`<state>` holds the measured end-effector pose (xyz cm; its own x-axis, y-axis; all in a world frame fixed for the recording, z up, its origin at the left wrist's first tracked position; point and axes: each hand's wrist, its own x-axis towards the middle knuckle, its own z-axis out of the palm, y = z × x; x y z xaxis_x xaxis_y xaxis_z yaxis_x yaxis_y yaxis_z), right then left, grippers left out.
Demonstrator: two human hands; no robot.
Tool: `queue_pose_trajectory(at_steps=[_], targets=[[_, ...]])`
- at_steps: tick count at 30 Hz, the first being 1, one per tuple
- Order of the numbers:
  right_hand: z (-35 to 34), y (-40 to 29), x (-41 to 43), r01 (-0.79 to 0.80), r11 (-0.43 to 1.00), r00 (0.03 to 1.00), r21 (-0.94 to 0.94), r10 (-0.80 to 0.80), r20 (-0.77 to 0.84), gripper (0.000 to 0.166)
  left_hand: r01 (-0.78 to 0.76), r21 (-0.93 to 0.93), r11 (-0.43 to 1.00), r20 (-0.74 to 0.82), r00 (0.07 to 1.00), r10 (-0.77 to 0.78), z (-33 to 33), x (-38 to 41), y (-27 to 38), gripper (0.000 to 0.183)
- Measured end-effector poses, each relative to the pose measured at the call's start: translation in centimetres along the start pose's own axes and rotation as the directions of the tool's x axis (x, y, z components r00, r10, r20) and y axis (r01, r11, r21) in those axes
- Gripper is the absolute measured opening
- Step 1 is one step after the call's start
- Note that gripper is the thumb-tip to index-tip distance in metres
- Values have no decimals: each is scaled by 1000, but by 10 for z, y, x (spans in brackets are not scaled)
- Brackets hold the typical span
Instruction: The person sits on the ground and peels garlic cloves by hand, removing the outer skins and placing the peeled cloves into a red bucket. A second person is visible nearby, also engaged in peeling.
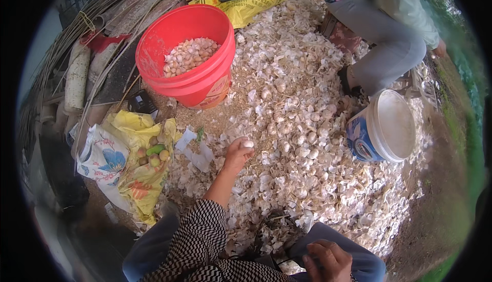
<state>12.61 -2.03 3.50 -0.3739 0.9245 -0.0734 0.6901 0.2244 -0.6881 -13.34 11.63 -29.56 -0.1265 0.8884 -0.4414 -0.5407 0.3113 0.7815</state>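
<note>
My left hand (235,157) reaches out over the heap and holds a whitish piece of garlic (248,143) between thumb and fingers. Below it spreads a thick layer of papery garlic skins (265,189). Whole garlic bulbs (313,154) lie among the skins to the right of that hand. Close to my body, my right hand (329,259) is over my right knee with its fingers bent; whether anything is in it is hidden. Beyond my left hand a red plastic bucket (184,84) contains many loose garlic cloves (190,55).
A white-and-blue plastic pail (359,136) stands at the right, near a seated person's leg (388,55). Left, several round fruits (154,161) rest on a yellow plastic bag (142,189) beside a butterfly-print bag (109,159). Poles and pipes (78,74) are stacked behind; a yellow sack (246,7) lies at the back.
</note>
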Motion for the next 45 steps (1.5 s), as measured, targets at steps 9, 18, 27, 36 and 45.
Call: queue_pose_trajectory(at_steps=[9,18,27,36,45], targets=[[32,-30,18,364,930,913,-60,-369,-177,19,-437,212,874,343,871,352,67,-169,121,64],[82,-90,31,619,767,777,168,-567,-271,15,-557,745,368,356,798,486,67,-331,208,71],[103,-82,18,804,595,591,-21,-802,-93,10,-426,841,335,291,876,384,53,-359,187,70],[106,-77,10,317,767,921,557,-389,11,5,-483,568,666,437,863,253,40,-346,170,75],[99,-82,12,585,754,792,300,-611,-9,13,-529,646,551,436,848,302,32,-348,177,80]])
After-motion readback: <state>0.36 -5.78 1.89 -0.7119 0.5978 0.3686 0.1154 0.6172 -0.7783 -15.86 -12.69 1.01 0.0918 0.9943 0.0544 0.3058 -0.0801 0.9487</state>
